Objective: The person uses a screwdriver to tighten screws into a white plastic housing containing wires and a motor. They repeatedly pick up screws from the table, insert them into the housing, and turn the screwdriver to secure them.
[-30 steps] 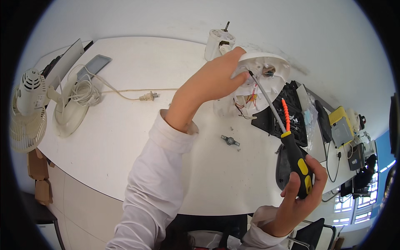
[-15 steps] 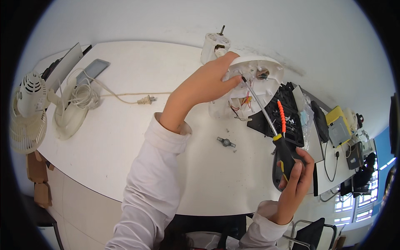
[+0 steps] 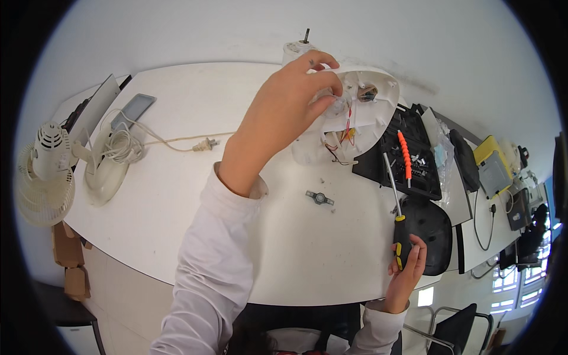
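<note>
A white plastic housing point(image 3: 370, 127), hollow side facing me with red and dark wires inside, leans at the back of the table. My left hand point(image 3: 296, 97) reaches to it, thumb and fingers curled closed around a round translucent plastic part point(image 3: 338, 107) at its upper left. How far that part is loose from the housing cannot be seen. In my right hand point(image 3: 409, 269) is a screwdriver point(image 3: 401, 236), gripped by its black and yellow handle, shaft pointing up and away from the housing. Behind my left hand stands a white motor point(image 3: 294, 50) with an upright shaft.
A grey metal bracket point(image 3: 319, 198) and small screws lie mid-table. At right are a black tool case point(image 3: 426, 168), an orange flexible bit holder point(image 3: 405, 155) and a black tray point(image 3: 429, 236). A white fan point(image 3: 50, 157), coiled cord point(image 3: 123, 147) and plug point(image 3: 206, 144) occupy the left.
The screwdriver tip has come out of the housing, and my right hand has drawn it down toward me. My left hand has shifted from the housing's edge onto the round translucent part.
</note>
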Action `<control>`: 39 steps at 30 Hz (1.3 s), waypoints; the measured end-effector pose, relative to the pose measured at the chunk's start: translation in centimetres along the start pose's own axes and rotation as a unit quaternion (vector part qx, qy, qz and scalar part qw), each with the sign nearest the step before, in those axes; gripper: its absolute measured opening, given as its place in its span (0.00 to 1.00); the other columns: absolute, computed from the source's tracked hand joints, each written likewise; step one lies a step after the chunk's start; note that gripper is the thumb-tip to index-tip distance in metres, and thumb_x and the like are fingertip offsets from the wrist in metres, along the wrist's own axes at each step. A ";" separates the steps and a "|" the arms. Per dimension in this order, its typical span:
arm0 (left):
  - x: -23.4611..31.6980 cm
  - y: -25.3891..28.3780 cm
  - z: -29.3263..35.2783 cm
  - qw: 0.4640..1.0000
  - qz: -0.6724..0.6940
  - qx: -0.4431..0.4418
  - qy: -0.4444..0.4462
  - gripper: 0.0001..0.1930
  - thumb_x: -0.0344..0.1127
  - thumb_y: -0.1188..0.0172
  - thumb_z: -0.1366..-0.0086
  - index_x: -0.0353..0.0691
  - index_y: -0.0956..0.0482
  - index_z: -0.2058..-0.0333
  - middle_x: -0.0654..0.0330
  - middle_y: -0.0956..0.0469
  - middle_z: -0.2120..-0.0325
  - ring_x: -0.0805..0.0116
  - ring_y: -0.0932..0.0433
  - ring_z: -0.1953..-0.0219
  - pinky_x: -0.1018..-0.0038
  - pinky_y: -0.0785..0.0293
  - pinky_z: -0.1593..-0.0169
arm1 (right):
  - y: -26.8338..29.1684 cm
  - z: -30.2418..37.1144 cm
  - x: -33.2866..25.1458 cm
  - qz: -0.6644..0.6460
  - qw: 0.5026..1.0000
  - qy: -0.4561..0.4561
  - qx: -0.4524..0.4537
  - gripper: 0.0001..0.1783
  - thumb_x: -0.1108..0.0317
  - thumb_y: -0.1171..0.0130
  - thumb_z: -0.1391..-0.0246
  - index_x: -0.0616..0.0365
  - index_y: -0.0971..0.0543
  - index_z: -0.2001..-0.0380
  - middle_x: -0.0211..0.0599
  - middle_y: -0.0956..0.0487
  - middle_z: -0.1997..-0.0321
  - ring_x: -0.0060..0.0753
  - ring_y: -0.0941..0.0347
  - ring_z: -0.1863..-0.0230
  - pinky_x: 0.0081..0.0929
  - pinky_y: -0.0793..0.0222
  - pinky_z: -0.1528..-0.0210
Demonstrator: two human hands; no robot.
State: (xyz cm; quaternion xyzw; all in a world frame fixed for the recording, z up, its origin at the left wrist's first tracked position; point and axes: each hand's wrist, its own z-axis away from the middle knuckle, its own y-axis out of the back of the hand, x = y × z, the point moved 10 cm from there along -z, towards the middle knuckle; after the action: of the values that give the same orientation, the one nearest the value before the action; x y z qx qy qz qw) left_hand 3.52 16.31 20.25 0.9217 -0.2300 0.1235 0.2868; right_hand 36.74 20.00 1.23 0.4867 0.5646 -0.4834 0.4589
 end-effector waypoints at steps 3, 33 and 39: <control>0.0 0.3 -0.2 1.000 0.011 -0.005 0.028 0.04 0.25 0.38 0.47 0.39 0.24 0.72 0.62 0.24 0.57 0.65 0.25 0.63 0.73 0.30 0.60 | 0.0 0.3 1.4 -0.015 1.000 -0.016 -0.007 0.15 0.56 0.58 0.35 0.52 0.30 0.55 0.34 0.24 0.69 0.10 0.47 0.86 0.09 0.51 0.84; 1.1 2.7 0.2 0.995 -0.076 0.036 -0.055 0.09 0.30 0.35 0.47 0.41 0.20 0.66 0.62 0.21 0.57 0.66 0.23 0.59 0.74 0.29 0.55 | -0.1 0.0 2.1 -0.039 0.999 -0.012 -0.035 0.14 0.59 0.56 0.35 0.55 0.30 0.54 0.36 0.23 0.67 0.08 0.47 0.86 0.09 0.52 0.84; -4.0 8.3 4.9 0.992 -0.066 0.082 0.065 0.11 0.34 0.36 0.45 0.43 0.20 0.62 0.65 0.20 0.61 0.69 0.23 0.58 0.71 0.28 0.56 | -0.1 0.2 2.0 -0.025 0.999 0.001 -0.034 0.13 0.58 0.54 0.36 0.54 0.29 0.55 0.34 0.21 0.68 0.08 0.48 0.85 0.08 0.52 0.82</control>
State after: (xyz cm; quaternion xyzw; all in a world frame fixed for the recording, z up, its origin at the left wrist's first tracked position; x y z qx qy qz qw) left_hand -3.53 8.82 18.76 0.9452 -0.1388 0.1827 0.2321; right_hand 36.49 20.04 -0.72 0.4571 0.5930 -0.4749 0.4625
